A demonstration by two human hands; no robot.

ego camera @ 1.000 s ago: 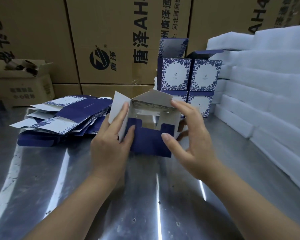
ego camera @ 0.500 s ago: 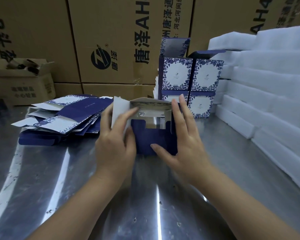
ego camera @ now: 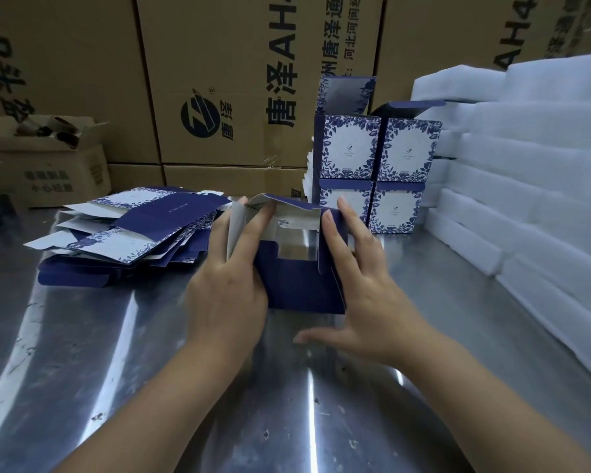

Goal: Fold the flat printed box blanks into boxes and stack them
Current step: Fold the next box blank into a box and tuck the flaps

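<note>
On the steel table [ego camera: 82,336], a half-folded box [ego camera: 301,285] is stood at centre. Its top flap is pressed down by the left hand [ego camera: 226,295], fingers straight, and its right wall is braced by the flat, outstretched right hand [ego camera: 362,285]. Flat blanks [ego camera: 144,230] are piled just left, and finished boxes [ego camera: 376,151] are stacked behind.

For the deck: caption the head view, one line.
Left hand and right hand fold a half-formed blue box; flat blanks left, stacked boxes behind.

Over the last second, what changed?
The half-folded box came down toward the table, and its top flap was folded down over the opening. The left hand now presses that flap; the right hand lies flat on the box's right side. Blank pile and stacked boxes unchanged.
</note>
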